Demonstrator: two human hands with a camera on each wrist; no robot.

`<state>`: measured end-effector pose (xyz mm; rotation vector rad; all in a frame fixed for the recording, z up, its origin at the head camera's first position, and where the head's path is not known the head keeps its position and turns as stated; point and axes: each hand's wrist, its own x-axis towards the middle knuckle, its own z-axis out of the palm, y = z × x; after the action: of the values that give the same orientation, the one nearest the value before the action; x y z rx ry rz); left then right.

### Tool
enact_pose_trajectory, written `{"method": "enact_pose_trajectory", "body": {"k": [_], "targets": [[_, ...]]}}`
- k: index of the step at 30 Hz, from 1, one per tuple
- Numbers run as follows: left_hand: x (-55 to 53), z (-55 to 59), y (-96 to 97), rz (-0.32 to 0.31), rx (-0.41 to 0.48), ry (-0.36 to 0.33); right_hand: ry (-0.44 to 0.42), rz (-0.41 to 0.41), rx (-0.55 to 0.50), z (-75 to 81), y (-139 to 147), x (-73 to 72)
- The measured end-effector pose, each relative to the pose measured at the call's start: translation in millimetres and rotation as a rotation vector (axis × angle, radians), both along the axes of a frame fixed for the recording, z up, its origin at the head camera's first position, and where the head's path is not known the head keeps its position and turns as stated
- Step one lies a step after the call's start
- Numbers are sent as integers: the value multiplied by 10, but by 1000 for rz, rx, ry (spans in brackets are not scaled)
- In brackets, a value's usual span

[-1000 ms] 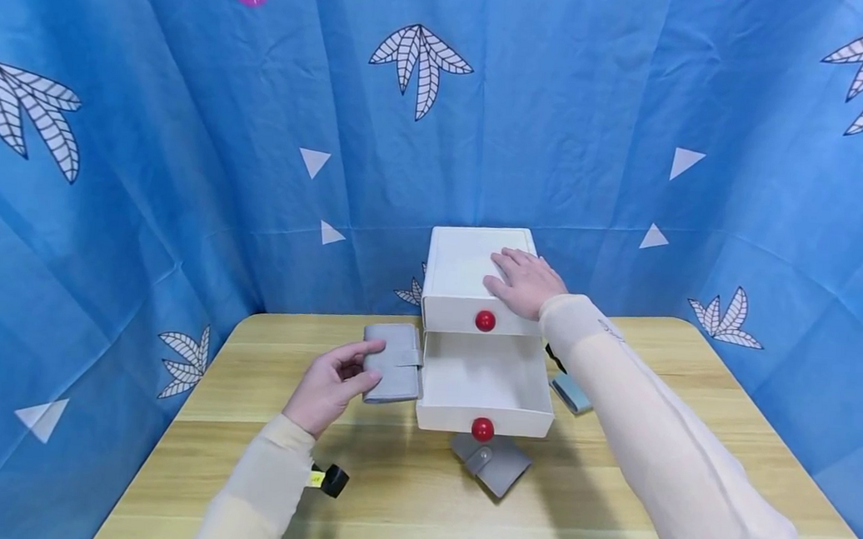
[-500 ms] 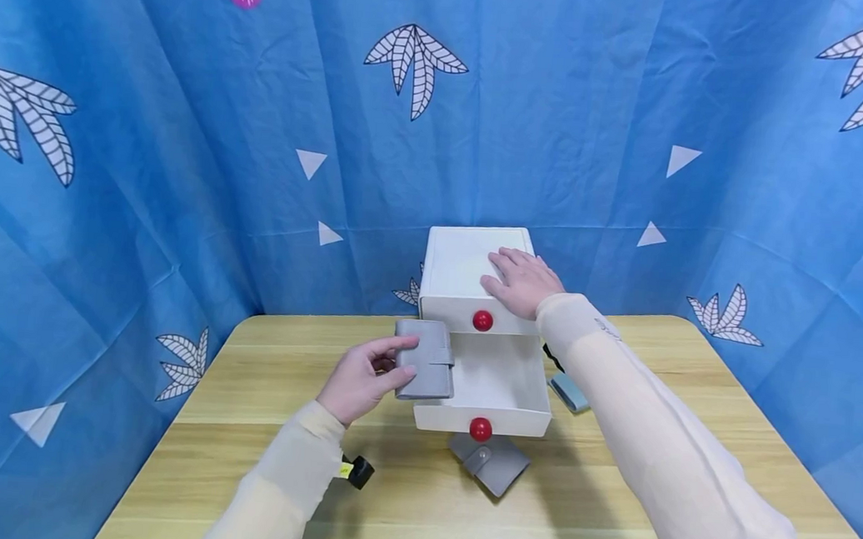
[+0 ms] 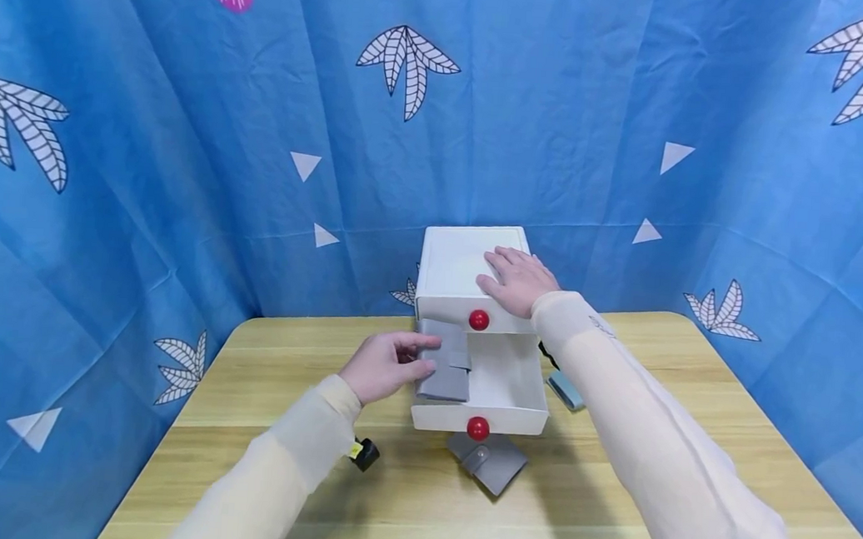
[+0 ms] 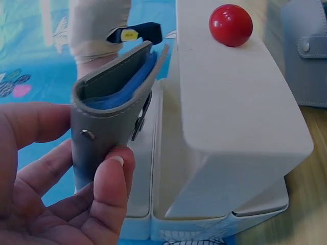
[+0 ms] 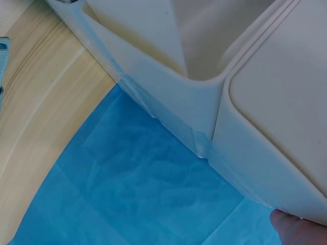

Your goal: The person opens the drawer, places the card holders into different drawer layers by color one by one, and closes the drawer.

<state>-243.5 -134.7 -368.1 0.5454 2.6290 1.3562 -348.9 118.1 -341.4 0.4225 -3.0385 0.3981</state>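
Nearest to us, two pale sleeves are reaching in over the wooden table, and a small black device with a yellow label is showing beside the left wrist. Just beyond, a second grey case is lying on the wood in front of the lower drawer, its strap fastened by a snap. That drawer is standing pulled out, with a red knob sitting on its front.

Next we are seeing the left hand pinching a grey snap case between thumb and fingers; the case is covering the left part of the drawer opening from above, and we are not able to tell whether it is touching the drawer. In the left wrist view, blue inner sleeves are showing between its covers.

To the right of the drawer, a teal case is resting on the table. Farther back, the right hand is lying with outstretched fingers on top of the white drawer unit, gripping nothing. Behind everything, a blue curtain printed with white leaves is hanging.
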Motion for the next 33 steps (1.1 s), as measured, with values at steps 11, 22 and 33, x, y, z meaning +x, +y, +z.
{"method": "enact_pose_trajectory", "body": {"k": [11, 22, 33], "targets": [[-163, 171, 222, -99, -188, -52, 3, 2, 6, -10, 10, -8], [-315, 165, 418, -111, -233, -191, 5, 4, 2, 15, -12, 8], [-365, 4, 668, -131, -384, -186, 8, 13, 4, 10, 9, 6]]}}
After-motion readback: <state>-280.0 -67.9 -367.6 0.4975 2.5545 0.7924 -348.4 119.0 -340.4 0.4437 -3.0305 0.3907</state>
